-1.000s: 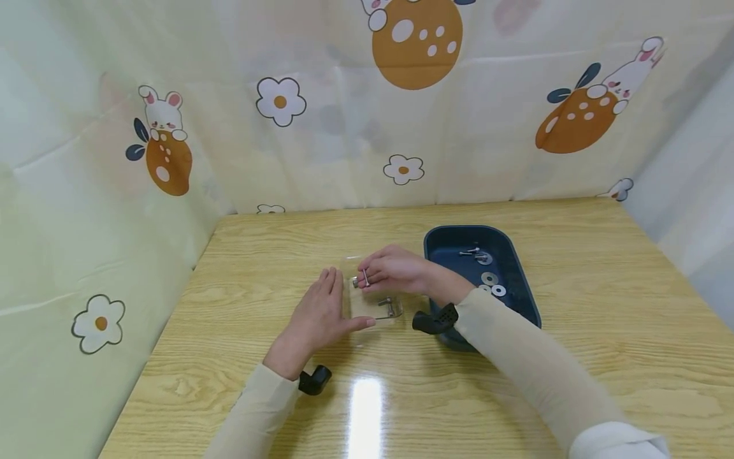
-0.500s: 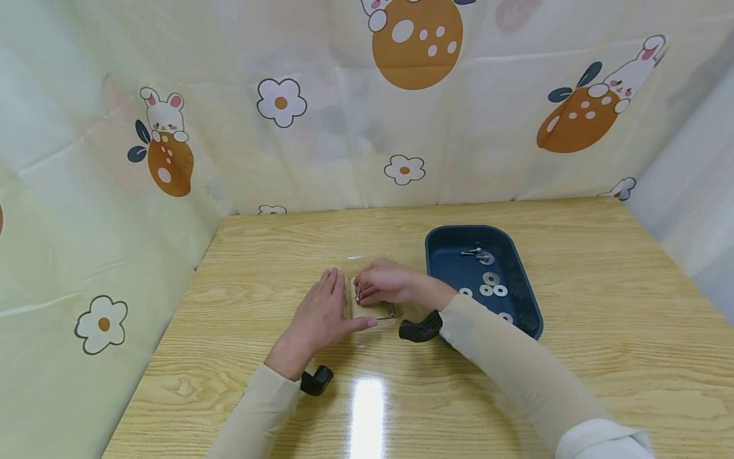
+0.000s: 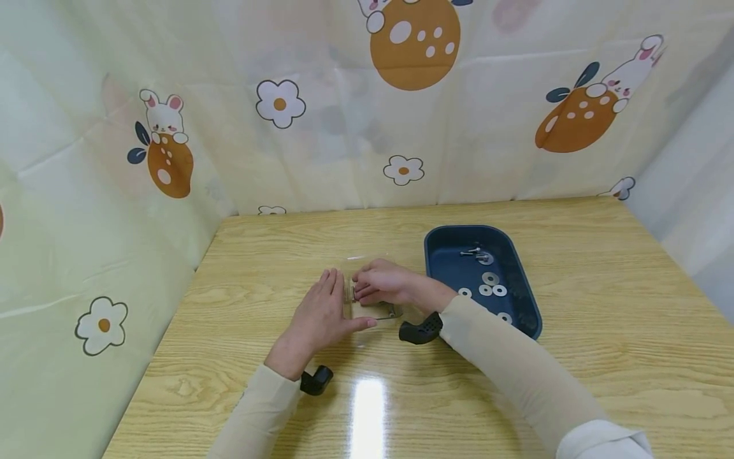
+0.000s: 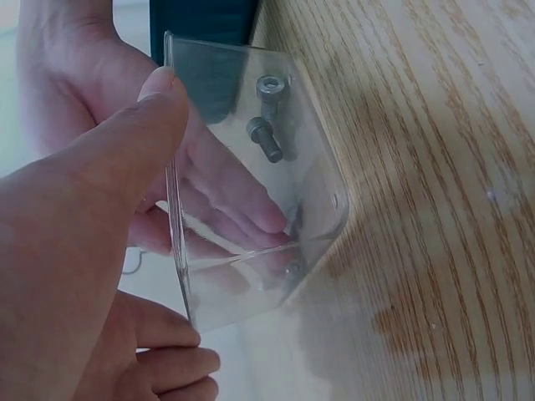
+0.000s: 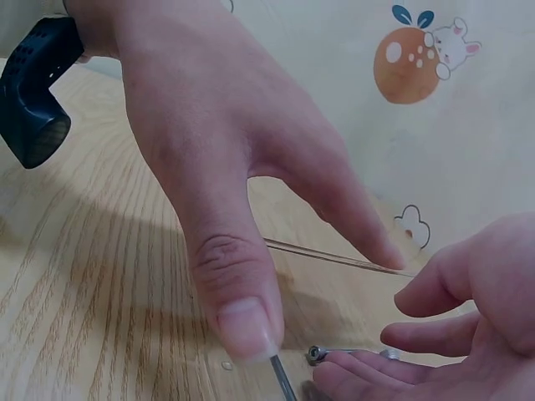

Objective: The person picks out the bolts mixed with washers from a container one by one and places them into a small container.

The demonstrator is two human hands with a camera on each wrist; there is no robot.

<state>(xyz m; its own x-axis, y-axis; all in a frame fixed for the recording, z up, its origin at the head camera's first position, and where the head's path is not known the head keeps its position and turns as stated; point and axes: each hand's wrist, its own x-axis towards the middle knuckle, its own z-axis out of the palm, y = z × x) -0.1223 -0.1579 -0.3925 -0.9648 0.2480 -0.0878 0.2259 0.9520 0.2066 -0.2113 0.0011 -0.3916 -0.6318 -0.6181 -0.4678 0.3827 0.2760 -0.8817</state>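
Note:
A clear plastic box point(image 3: 381, 319) sits on the table between the hands. My left hand point(image 3: 318, 317) lies along its left side, fingers straight and together, thumb stretched over the near rim. My right hand point(image 3: 385, 281) reaches into the box from the right, fingertips down by the left wall. A socket-head bolt point(image 5: 351, 350) lies right at these fingertips, in the gap between finger and thumb in the right wrist view. Two more bolts point(image 4: 266, 140) rest in the box near its near-right corner, seen through the clear wall in the left wrist view.
To the right stands a dark blue tray point(image 3: 530, 299) with several flat washers point(image 3: 490, 278) and a few bolts point(image 3: 473, 252) inside; my right forearm crosses its near-left part. A printed curtain point(image 3: 338, 146) hangs behind the wooden table point(image 3: 275, 248).
My right hand has lowered the bolt it held above the box down to the left wall, and the bolt has shifted slightly left. My left hand stays in place.

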